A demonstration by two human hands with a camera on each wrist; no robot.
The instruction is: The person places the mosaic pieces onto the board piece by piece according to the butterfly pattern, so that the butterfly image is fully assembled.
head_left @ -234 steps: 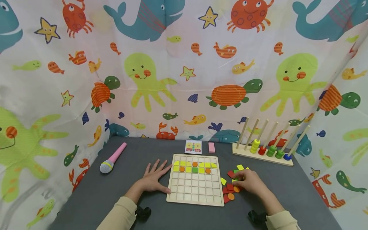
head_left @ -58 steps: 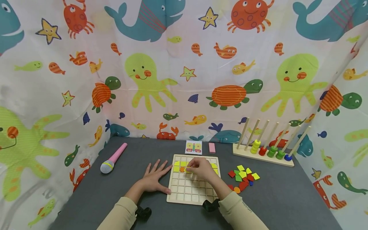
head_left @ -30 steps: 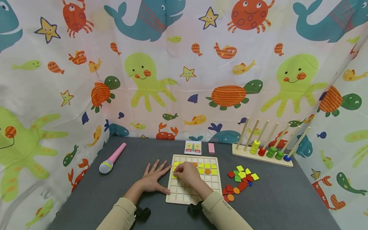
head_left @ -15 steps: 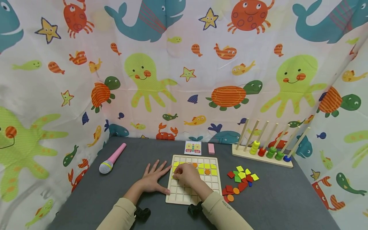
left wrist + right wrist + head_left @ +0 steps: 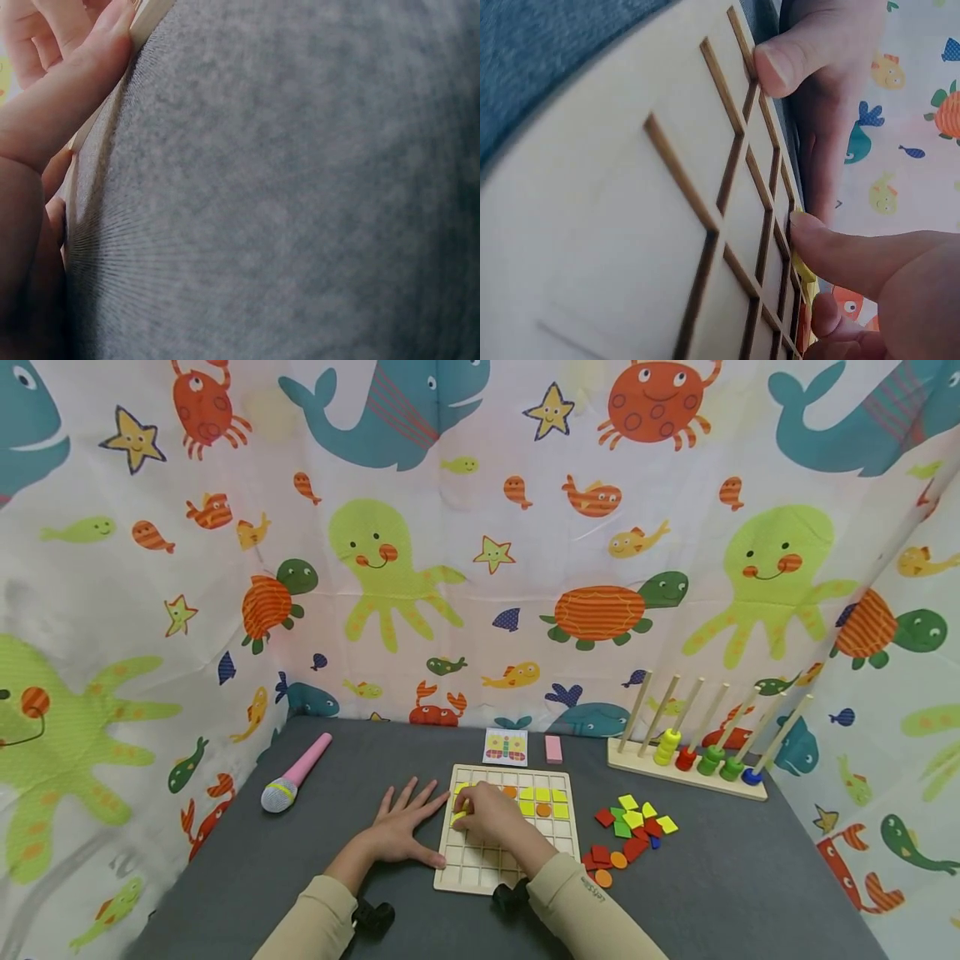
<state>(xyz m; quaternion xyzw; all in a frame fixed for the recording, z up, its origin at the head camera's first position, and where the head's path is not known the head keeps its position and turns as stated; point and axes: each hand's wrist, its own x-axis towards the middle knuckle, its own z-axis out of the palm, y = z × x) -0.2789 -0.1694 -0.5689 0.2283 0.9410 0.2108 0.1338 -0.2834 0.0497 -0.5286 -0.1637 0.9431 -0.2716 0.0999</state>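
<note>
A wooden grid board lies on the dark table, with yellow square tiles and orange discs in its upper cells. My left hand lies with fingers spread on the table, fingertips and thumb against the board's left edge. My right hand is over the board's left side and pinches a yellow tile at the left column, just below the filled rows. In the right wrist view the thumb is on this yellow tile. The right hand hides several middle cells.
Loose red, green, yellow, orange and blue pieces lie right of the board. Behind it are a picture card and a pink block. A pink toy microphone lies at left, a peg rack with rings at back right.
My right hand has gone from the loose pieces leftward to the board's left column; over the last second it has shifted only slightly. The left hand stays in place.
</note>
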